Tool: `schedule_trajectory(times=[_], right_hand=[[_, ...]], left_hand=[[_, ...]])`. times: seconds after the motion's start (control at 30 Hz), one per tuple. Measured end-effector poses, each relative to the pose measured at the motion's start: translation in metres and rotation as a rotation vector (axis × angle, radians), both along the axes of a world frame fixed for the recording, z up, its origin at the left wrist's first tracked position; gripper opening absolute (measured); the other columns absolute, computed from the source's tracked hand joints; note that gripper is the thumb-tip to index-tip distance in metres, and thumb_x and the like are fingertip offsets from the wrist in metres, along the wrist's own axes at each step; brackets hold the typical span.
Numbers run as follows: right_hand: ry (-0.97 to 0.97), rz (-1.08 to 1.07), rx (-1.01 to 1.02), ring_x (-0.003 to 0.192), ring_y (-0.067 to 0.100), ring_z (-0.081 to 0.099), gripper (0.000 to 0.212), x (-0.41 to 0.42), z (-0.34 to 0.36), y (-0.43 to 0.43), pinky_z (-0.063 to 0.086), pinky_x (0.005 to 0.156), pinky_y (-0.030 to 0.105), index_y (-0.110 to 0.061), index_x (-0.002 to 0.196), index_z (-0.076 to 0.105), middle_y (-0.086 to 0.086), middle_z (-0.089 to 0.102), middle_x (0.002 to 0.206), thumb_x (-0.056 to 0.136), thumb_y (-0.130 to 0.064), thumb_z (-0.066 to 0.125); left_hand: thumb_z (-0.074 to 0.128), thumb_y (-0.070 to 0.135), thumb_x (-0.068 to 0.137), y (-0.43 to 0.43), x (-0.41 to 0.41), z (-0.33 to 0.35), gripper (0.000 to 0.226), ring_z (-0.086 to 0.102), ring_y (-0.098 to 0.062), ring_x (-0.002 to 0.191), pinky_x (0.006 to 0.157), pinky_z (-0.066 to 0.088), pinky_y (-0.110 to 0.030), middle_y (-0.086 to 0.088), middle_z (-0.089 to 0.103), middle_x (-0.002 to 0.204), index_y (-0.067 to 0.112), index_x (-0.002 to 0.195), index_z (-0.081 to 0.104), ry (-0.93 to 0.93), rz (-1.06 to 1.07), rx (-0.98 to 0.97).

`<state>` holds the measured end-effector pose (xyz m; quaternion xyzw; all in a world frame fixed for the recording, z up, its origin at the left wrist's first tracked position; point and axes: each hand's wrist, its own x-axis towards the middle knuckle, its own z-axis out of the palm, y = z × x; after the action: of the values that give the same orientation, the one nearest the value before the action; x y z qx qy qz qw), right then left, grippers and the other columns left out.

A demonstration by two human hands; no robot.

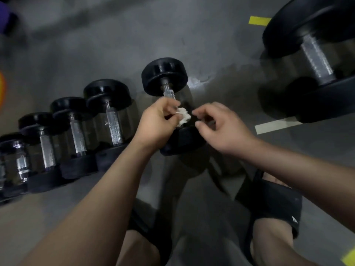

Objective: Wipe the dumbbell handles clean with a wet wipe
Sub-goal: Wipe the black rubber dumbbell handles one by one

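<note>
A black dumbbell (164, 76) lies on the grey floor in the middle of the head view, its metal handle (169, 92) running toward me. My left hand (156, 122) pinches a crumpled white wet wipe (183, 117) right over the near part of that handle. My right hand (221, 126) hovers just right of the wipe with fingers loosely curled and nothing in them. The hands hide the handle's near part.
A row of several black dumbbells (107, 114) with knurled handles lies to the left. A large dumbbell (317, 60) sits at upper right. Tape strips (276, 125) mark the floor. My feet in black slides (276, 206) stand below the hands.
</note>
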<state>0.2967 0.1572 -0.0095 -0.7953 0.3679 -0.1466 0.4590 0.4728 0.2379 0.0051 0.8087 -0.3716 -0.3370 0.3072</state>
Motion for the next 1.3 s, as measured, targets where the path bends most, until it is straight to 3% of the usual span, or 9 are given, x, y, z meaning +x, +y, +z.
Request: schedule_trajectory(times=[0.07, 0.13, 0.33, 0.43, 0.53, 0.73, 0.97, 1.17, 1.3], right_hand=[[0.014, -0.028, 0.053, 0.095, 0.002, 0.057, 0.030, 0.007, 0.003, -0.004, 0.040, 0.081, 0.002, -0.022, 0.119, 0.067, -0.005, 0.059, 0.106, 0.089, -0.023, 0.071], [-0.005, 0.032, 0.075, 0.098, 0.000, 0.058, 0.033, 0.013, 0.004, -0.005, 0.043, 0.088, 0.007, -0.024, 0.121, 0.068, -0.006, 0.061, 0.107, 0.089, -0.025, 0.074], [0.008, 0.108, 0.141, 0.089, 0.003, 0.064, 0.013, 0.026, 0.003, -0.005, 0.048, 0.080, 0.013, -0.025, 0.098, 0.075, -0.008, 0.070, 0.095, 0.085, -0.025, 0.079], [0.059, 0.085, 0.204, 0.076, 0.007, 0.068, 0.009, 0.036, 0.002, -0.008, 0.053, 0.071, 0.021, -0.023, 0.086, 0.072, -0.006, 0.073, 0.082, 0.083, -0.028, 0.079], [0.104, 0.101, 0.218, 0.071, 0.007, 0.068, 0.009, 0.045, -0.003, -0.016, 0.053, 0.067, 0.023, -0.020, 0.081, 0.070, -0.005, 0.073, 0.079, 0.082, -0.025, 0.078], [0.023, 0.096, 0.251, 0.080, 0.003, 0.062, 0.016, 0.060, -0.022, -0.037, 0.049, 0.080, 0.018, -0.019, 0.094, 0.073, 0.000, 0.073, 0.093, 0.081, -0.014, 0.081], [0.070, 0.375, 0.142, 0.079, 0.010, 0.064, 0.012, 0.067, -0.041, -0.044, 0.046, 0.074, 0.012, -0.019, 0.092, 0.079, 0.002, 0.065, 0.096, 0.083, -0.011, 0.080], [-0.010, 0.133, -0.026, 0.076, 0.005, 0.059, 0.013, 0.096, -0.056, -0.065, 0.043, 0.075, 0.016, -0.024, 0.089, 0.077, -0.002, 0.062, 0.088, 0.083, -0.012, 0.075], [-0.059, 0.208, -0.105, 0.076, 0.009, 0.055, 0.011, 0.079, -0.057, -0.048, 0.044, 0.073, 0.016, -0.013, 0.096, 0.078, 0.003, 0.058, 0.089, 0.086, -0.011, 0.075]], left_hand=[[0.077, 0.015, 0.084, 0.007, -0.004, 0.004, 0.025, 0.069, -0.015, 0.090, 0.095, 0.054, -0.036, 0.003, 0.068, 0.089, 0.023, 0.103, 0.062, 0.069, 0.044, -0.068], [0.076, 0.017, 0.081, 0.014, -0.007, 0.008, 0.027, 0.069, -0.018, 0.092, 0.095, 0.054, -0.043, 0.001, 0.069, 0.090, 0.025, 0.100, 0.058, 0.117, 0.073, -0.115], [0.075, 0.011, 0.086, 0.032, -0.009, 0.009, 0.024, 0.072, -0.016, 0.095, 0.095, 0.055, -0.043, -0.003, 0.075, 0.095, 0.017, 0.100, 0.057, 0.216, 0.167, -0.154], [0.069, 0.011, 0.090, 0.035, -0.011, 0.006, 0.015, 0.071, -0.012, 0.092, 0.089, 0.054, -0.030, -0.001, 0.075, 0.093, 0.021, 0.095, 0.059, 0.206, 0.295, -0.161], [0.063, 0.015, 0.090, 0.036, -0.013, 0.002, 0.005, 0.061, -0.001, 0.079, 0.076, 0.044, -0.017, 0.007, 0.066, 0.085, 0.020, 0.091, 0.063, 0.021, 0.503, -0.079], [0.049, 0.024, 0.093, 0.028, -0.030, -0.025, 0.015, 0.058, -0.029, 0.104, 0.096, 0.048, -0.042, -0.003, 0.067, 0.094, 0.022, 0.083, 0.060, 0.093, 0.681, 0.095], [0.046, 0.024, 0.095, 0.023, -0.042, -0.032, 0.017, 0.057, -0.025, 0.104, 0.085, 0.045, -0.035, 0.002, 0.065, 0.093, 0.026, 0.089, 0.062, 0.044, 0.825, 0.086], [0.038, 0.031, 0.085, 0.024, -0.040, -0.034, 0.019, 0.057, -0.025, 0.099, 0.084, 0.045, -0.036, 0.010, 0.060, 0.085, 0.027, 0.083, 0.056, -0.006, 0.774, 0.048], [0.038, 0.030, 0.085, 0.024, -0.041, -0.037, 0.018, 0.057, -0.027, 0.096, 0.084, 0.046, -0.039, 0.010, 0.059, 0.084, 0.027, 0.083, 0.055, -0.031, 0.776, 0.022]])
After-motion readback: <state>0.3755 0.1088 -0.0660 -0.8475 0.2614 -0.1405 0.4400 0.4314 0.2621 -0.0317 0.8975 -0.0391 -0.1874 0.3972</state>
